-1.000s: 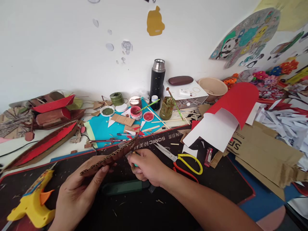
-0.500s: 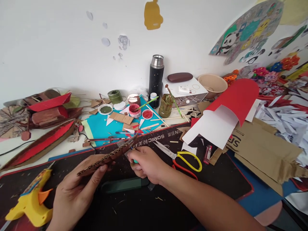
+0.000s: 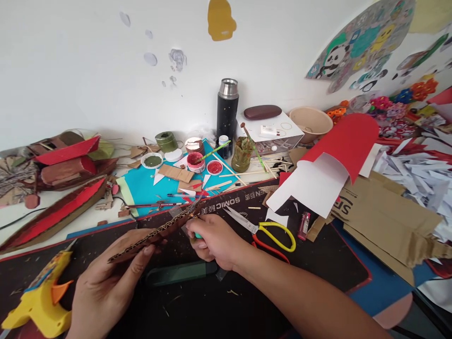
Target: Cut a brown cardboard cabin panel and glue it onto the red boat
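My left hand (image 3: pixel 113 278) pinches a strip of brown-painted corrugated cardboard (image 3: pixel 155 235) between thumb and fingers. It is tilted, with its wavy edge facing up and its far end rising to the right. My right hand (image 3: pixel 215 238) is closed around a small teal lighter (image 3: pixel 198 235), mostly hidden in the fist. A small orange glow shows at the lighter's top, close to the far end of the cardboard. Below the hands a dark green, flat long object (image 3: pixel 180 273) lies on the black mat (image 3: pixel 197 310). Scissors (image 3: pixel 259 229) with yellow and red handles lie right of my right hand.
A yellow glue gun (image 3: pixel 42 301) lies at the left. Behind are a brown boat model (image 3: pixel 56 212), paint pots (image 3: pixel 195 161), a black thermos (image 3: pixel 227 113) and a jar (image 3: pixel 242 155). At right are curved red card (image 3: pixel 342 141), a pink lighter (image 3: pixel 303 226) and cardboard (image 3: pixel 388 221).
The view has shifted slightly. Both hands keep nearly the same pose around the cardboard and the lighter. The glow at the lighter's top looks more orange now.
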Demonstrator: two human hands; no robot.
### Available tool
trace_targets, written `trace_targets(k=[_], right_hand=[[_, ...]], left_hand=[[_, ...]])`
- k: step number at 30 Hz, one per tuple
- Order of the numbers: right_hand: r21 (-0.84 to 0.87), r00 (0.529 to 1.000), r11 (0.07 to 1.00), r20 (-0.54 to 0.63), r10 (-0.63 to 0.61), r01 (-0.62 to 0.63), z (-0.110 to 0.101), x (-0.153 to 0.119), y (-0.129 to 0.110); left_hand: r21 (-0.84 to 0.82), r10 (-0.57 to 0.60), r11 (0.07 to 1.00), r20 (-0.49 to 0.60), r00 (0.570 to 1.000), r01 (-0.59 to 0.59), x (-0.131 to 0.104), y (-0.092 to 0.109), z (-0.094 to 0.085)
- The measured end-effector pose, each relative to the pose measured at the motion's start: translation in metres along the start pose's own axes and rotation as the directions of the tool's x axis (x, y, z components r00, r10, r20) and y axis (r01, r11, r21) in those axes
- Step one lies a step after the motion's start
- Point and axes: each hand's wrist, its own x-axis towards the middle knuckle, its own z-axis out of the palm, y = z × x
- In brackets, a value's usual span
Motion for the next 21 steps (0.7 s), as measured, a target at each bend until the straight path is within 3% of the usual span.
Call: trace_targets(k=[5, 8, 10, 12, 15, 21], right_hand=[[0.031, 0.998, 1.000, 0.058, 0.000, -0.002, -0.003, -0.001, 0.000], [0.046, 0.975, 0.999, 0.219, -0.022, 0.012, -0.004, -0.004, 0.000], [0.043, 0.943, 0.999, 0.331, -0.029, 0.015, -0.004, -0.007, 0.000], [0.033, 0.930, 0.999, 0.367, -0.013, 0.001, -0.004, -0.008, 0.001], [0.018, 0.943, 0.997, 0.324, -0.077, 0.075, -0.007, -0.006, 0.002], [-0.025, 0.950, 0.971, 0.217, -0.226, 0.237, -0.010, -0.003, 0.000]], left_hand=[[0.012, -0.012, 1.000, 0.035, 0.999, 0.011, 0.003, -0.012, -0.010], [0.008, -0.123, 0.992, -0.025, 0.992, 0.123, 0.004, -0.022, -0.018], [-0.089, -0.230, 0.970, -0.055, 0.972, 0.225, 0.006, -0.024, -0.020], [-0.242, -0.312, 0.927, -0.072, 0.947, 0.287, 0.009, -0.024, -0.020], [-0.405, -0.365, 0.860, -0.061, 0.929, 0.311, 0.014, -0.020, -0.018], [-0.424, -0.372, 0.845, -0.027, 0.928, 0.326, 0.015, -0.017, -0.016]])
